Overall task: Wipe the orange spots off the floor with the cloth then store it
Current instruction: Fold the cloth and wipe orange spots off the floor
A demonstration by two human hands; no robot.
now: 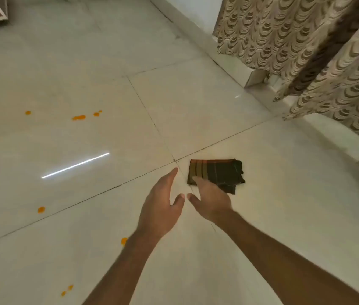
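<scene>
- A dark folded cloth (216, 175) with reddish stripes at one end is seen lying flat on the pale tiled floor (196, 102), just beyond the meeting point of four tiles.
- The right hand (210, 200) is held spread, empty, with its fingertips over the cloth's near left corner; whether contact is made cannot be told.
- The left hand (162, 201) is also held wide and empty, just left of the cloth, apart from it.
- The cloth lies ahead and slightly right of both hands, its long axis running roughly left to right; the right hand is judged nearer and better placed for the pick-up.
- Orange spots (78, 117) are scattered well to the left, with more (41, 209) nearer the person; none is wiped yet.
- A patterned curtain (306, 51) hangs at the right.
</scene>
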